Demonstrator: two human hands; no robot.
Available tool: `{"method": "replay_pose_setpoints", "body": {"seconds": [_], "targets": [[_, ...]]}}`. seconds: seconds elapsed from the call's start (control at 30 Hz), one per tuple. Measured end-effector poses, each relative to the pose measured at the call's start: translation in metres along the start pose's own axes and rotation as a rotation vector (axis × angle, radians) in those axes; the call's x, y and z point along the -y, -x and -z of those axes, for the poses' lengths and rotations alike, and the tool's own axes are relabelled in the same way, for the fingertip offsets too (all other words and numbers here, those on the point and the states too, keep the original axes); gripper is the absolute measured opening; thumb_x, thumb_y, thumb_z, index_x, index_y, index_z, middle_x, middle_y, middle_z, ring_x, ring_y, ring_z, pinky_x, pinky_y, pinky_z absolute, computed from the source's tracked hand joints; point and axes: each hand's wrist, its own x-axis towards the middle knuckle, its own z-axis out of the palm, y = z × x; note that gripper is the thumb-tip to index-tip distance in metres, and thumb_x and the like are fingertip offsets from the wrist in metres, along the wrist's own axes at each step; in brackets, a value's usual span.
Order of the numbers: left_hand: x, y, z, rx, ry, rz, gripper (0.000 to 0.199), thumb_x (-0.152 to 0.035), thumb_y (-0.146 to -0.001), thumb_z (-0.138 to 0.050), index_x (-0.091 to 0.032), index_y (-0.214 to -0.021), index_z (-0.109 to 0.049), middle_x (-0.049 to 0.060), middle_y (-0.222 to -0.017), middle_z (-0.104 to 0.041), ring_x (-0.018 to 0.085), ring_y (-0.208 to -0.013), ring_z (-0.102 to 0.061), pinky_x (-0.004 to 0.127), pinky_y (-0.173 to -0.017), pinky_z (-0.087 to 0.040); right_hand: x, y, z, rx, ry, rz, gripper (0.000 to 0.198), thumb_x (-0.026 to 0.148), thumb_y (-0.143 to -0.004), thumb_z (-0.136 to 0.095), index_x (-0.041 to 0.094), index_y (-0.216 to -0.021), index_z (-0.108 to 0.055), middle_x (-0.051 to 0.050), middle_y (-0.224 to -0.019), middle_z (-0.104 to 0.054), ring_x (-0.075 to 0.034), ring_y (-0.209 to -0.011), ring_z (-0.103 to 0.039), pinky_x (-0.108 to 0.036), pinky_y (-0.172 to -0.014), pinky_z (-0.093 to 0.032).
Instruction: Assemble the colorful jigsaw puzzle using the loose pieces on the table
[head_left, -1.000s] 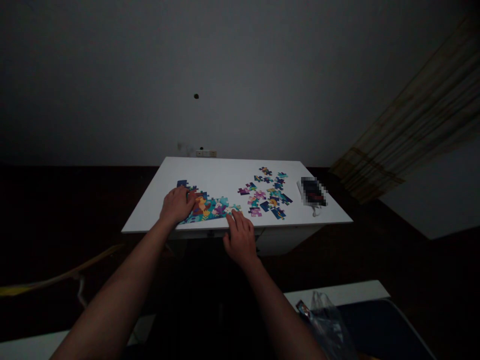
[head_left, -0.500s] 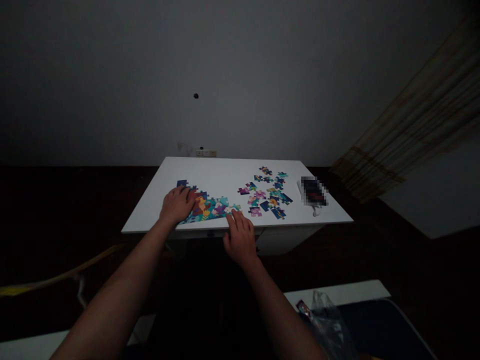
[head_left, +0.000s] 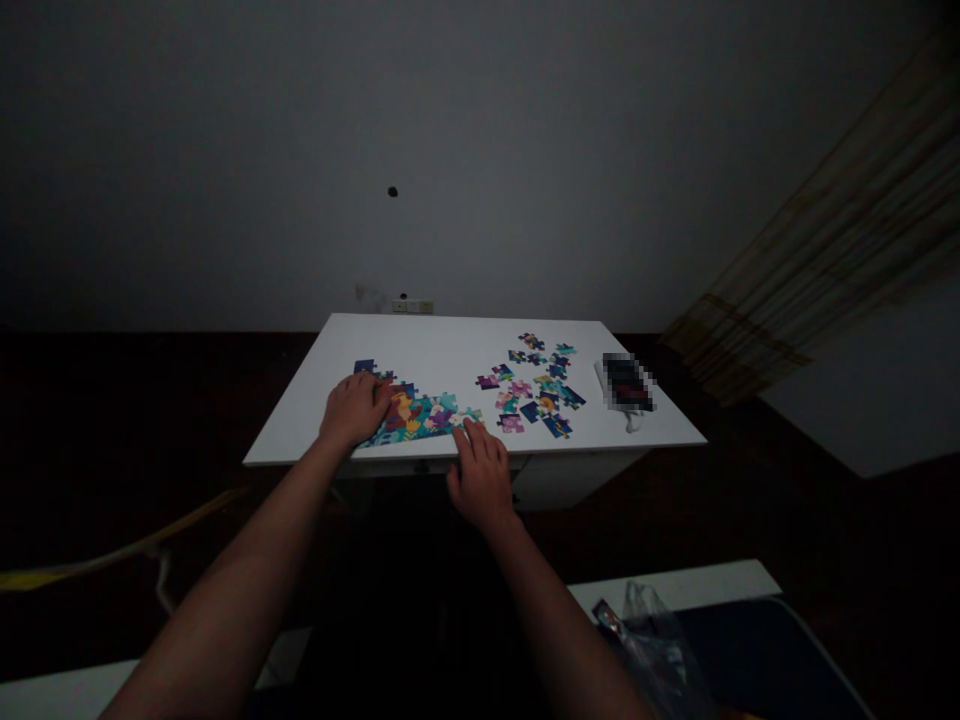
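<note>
A partly joined jigsaw puzzle (head_left: pixel 424 415), in blue, orange and teal, lies along the front edge of the white table. My left hand (head_left: pixel 352 409) rests flat across its left end, covering some of the joined pieces. At the lower right corner of the puzzle is my right hand (head_left: pixel 481 472), its fingers stretched out and the tips on the end pieces. I cannot see anything gripped in either hand. Several loose puzzle pieces (head_left: pixel 520 388) are scattered to the right of the joined part.
The white table (head_left: pixel 442 340) stands before a grey wall. A blurred-out dark object (head_left: pixel 628 382) lies at its right side. A clear plastic bag (head_left: pixel 660 640) is at the lower right, on a pale surface. A curtain (head_left: pixel 817 230) hangs at the right.
</note>
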Motion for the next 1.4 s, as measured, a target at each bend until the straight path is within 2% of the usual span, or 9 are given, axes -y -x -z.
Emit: {"method": "replay_pose_setpoints", "body": {"seconds": [0.3,0.53,0.7,0.9,1.1,1.27,1.4], "targets": [[-0.0004,0.0008,-0.0002,-0.008,0.015,0.008,0.05,-0.057,-0.114,-0.043,-0.022,-0.135,-0.072,0.021,-0.14,-0.074,0.04,-0.137,-0.066,0.06,-0.12,-0.052,0.0003,0.0,0.0015,0.009,-0.006,-0.001,0.071,0.023,-0.101,-0.066,0.018,-0.171,-0.058,-0.018,-0.18,-0.053,-0.035,-0.169,-0.043,-0.052,-0.134,-0.032],[-0.0015,0.002,-0.0018,-0.024,0.032,0.048,0.068,-0.058,-0.112,-0.045,-0.014,-0.163,-0.058,0.027,-0.159,-0.067,0.045,-0.149,-0.06,0.063,-0.127,-0.047,0.0012,-0.0005,0.0032,0.008,-0.015,-0.006,0.068,0.023,-0.101,-0.066,0.016,-0.168,-0.06,-0.019,-0.18,-0.053,-0.035,-0.168,-0.044,-0.052,-0.134,-0.032],[-0.0017,0.0012,-0.0029,-0.021,-0.014,0.071,0.072,-0.06,-0.112,-0.044,-0.009,-0.158,-0.064,0.03,-0.165,-0.061,0.048,-0.155,-0.055,0.063,-0.131,-0.044,0.0011,-0.0003,0.0034,-0.001,-0.017,0.005,0.068,0.023,-0.101,-0.066,0.016,-0.169,-0.06,-0.019,-0.179,-0.054,-0.035,-0.168,-0.045,-0.052,-0.134,-0.032],[-0.0007,0.0002,-0.0043,-0.008,-0.039,0.073,0.077,-0.063,-0.112,-0.04,-0.007,-0.158,-0.066,0.03,-0.164,-0.063,0.047,-0.154,-0.056,0.061,-0.132,-0.043,0.0002,0.0,0.0012,-0.001,-0.014,0.001,0.068,0.024,-0.101,-0.065,0.017,-0.169,-0.06,-0.018,-0.18,-0.054,-0.035,-0.168,-0.044,-0.051,-0.134,-0.032],[-0.0014,0.0012,-0.004,-0.023,-0.026,0.081,0.068,-0.063,-0.111,-0.046,-0.02,-0.157,-0.072,0.022,-0.165,-0.065,0.046,-0.155,-0.057,0.063,-0.131,-0.044,0.0005,-0.0002,0.0015,0.009,-0.006,-0.002,0.07,0.024,-0.1,-0.067,0.017,-0.17,-0.059,-0.018,-0.18,-0.053,-0.035,-0.168,-0.044,-0.051,-0.134,-0.032],[-0.002,0.0019,-0.0024,-0.013,-0.031,0.071,0.07,-0.063,-0.113,-0.042,-0.019,-0.158,-0.072,0.024,-0.166,-0.063,0.046,-0.156,-0.056,0.061,-0.132,-0.043,0.0007,-0.0002,0.0018,0.008,0.007,0.001,0.07,0.024,-0.101,-0.066,0.016,-0.169,-0.059,-0.019,-0.18,-0.053,-0.035,-0.168,-0.043,-0.051,-0.134,-0.031],[-0.0026,0.0019,-0.0002,-0.021,-0.024,0.054,0.067,-0.061,-0.114,-0.042,-0.017,-0.153,-0.074,0.025,-0.158,-0.067,0.044,-0.148,-0.061,0.06,-0.129,-0.046,0.0002,-0.0004,0.002,0.009,0.004,0.006,0.07,0.024,-0.101,-0.066,0.017,-0.17,-0.059,-0.019,-0.179,-0.054,-0.035,-0.168,-0.044,-0.051,-0.134,-0.032]]}}
